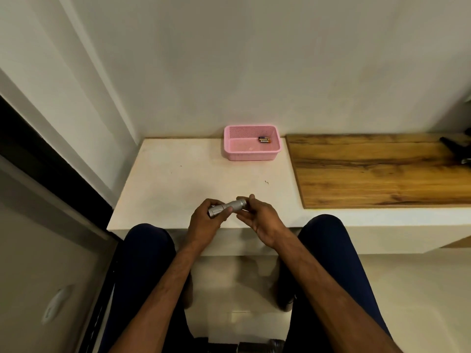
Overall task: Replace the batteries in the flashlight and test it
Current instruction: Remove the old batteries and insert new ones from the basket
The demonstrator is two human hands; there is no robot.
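A small silver flashlight lies crosswise between both hands, just above the front edge of the white ledge. My left hand wraps around its left end. My right hand touches its right end with thumb and fingertips. A pink plastic basket stands at the back of the ledge against the wall. A few batteries lie together in its far right corner.
A wooden board covers the ledge to the right, with a dark object at its far right end. My knees in dark trousers flank the ledge front. A dark door frame runs along the left.
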